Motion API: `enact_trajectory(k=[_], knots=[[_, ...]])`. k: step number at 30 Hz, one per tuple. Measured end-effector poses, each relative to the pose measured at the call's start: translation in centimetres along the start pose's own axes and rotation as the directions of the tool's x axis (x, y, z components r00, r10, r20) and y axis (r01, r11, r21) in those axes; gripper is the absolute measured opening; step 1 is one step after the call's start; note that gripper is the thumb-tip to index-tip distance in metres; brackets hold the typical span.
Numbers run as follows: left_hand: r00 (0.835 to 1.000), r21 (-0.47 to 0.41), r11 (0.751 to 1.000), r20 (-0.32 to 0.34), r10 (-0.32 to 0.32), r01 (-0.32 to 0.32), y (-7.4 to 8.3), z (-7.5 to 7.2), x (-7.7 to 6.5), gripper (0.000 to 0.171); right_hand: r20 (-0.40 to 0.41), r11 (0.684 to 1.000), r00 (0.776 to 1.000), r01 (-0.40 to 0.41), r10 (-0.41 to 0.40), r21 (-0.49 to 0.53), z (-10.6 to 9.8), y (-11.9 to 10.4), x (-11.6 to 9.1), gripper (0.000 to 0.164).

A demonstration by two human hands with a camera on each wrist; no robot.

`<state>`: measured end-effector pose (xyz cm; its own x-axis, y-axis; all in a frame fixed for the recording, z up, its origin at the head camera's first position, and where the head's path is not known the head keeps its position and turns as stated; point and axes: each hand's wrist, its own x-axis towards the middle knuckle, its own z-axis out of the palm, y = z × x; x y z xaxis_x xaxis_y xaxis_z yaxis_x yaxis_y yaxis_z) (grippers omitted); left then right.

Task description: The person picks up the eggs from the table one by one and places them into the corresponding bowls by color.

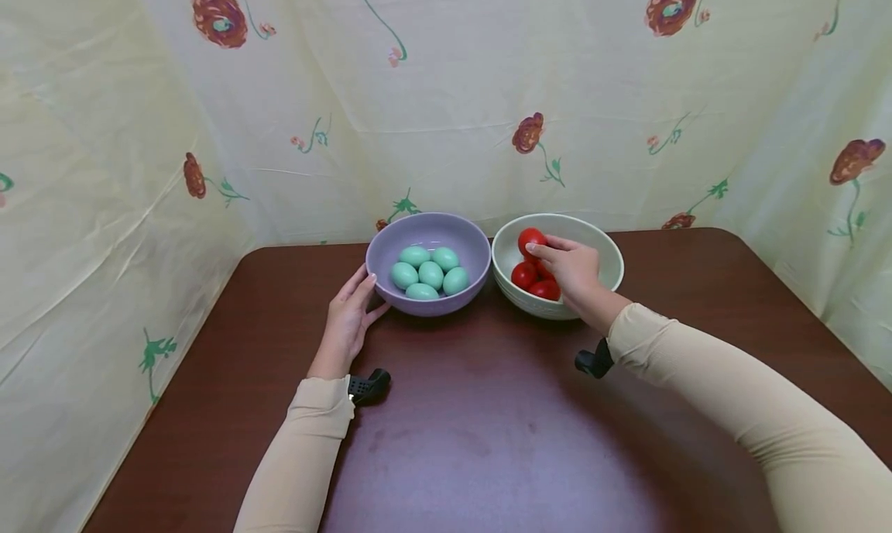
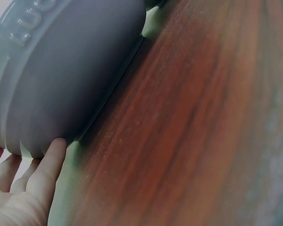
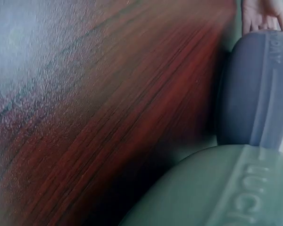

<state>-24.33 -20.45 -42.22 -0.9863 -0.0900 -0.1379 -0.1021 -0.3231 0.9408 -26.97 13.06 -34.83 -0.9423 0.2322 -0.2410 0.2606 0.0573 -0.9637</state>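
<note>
My left hand (image 1: 348,316) rests against the left outer side of a purple bowl (image 1: 454,304), its fingers fairly straight. Fingertips (image 2: 59,143) touch the bowl's outer wall in the left wrist view. Inside that bowl lie several mint-green eggs (image 1: 430,274). To its right stands a pale green bowl (image 1: 610,262) with several smooth, round red objects (image 1: 524,275) in it. Over this bowl my right hand (image 1: 574,269) pinches one round red object (image 1: 531,241) between thumb and fingers. The wrist partly covers the bowl's front rim.
Both bowls stand side by side near the far edge of a dark brown wooden table (image 1: 460,440). Behind them hangs a floral curtain (image 1: 446,130), which also borders the table on both sides. Each wrist carries a black strap device (image 1: 369,387).
</note>
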Motion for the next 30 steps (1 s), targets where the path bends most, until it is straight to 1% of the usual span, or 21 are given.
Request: enact_trajectory(k=[4,10,15,21,25,30], knots=[[1.000,0.000,1.000,0.007,0.002,-0.002,-0.2,0.0,0.1,0.057,-0.012,1.000,1.000,-0.007,0.007,-0.004,0.3,0.4,0.5,0.050],[1.000,0.001,1.000,0.011,0.018,-0.018,-0.1,-0.1,0.3,0.058,-0.031,0.997,0.999,0.028,-0.031,-0.076,0.7,0.5,1.0,0.047],[1.000,0.000,1.000,0.010,0.005,-0.005,-0.1,-0.1,0.3,0.058,-0.012,0.989,0.999,0.050,-0.052,-0.137,0.9,0.6,1.3,0.048],[1.000,-0.001,1.000,0.014,0.003,-0.003,-0.1,-0.1,0.2,0.059,0.018,0.978,0.997,0.082,-0.080,-0.193,1.0,0.8,1.3,0.050],[1.000,0.001,1.000,0.014,-0.006,0.006,-0.1,-0.1,0.2,0.059,0.022,0.975,0.996,0.092,-0.090,-0.200,1.0,0.8,1.4,0.049],[1.000,0.008,1.000,0.013,-0.010,0.010,-0.1,-0.2,0.1,0.059,0.046,0.971,0.996,0.087,-0.078,-0.223,1.1,0.8,1.4,0.050]])
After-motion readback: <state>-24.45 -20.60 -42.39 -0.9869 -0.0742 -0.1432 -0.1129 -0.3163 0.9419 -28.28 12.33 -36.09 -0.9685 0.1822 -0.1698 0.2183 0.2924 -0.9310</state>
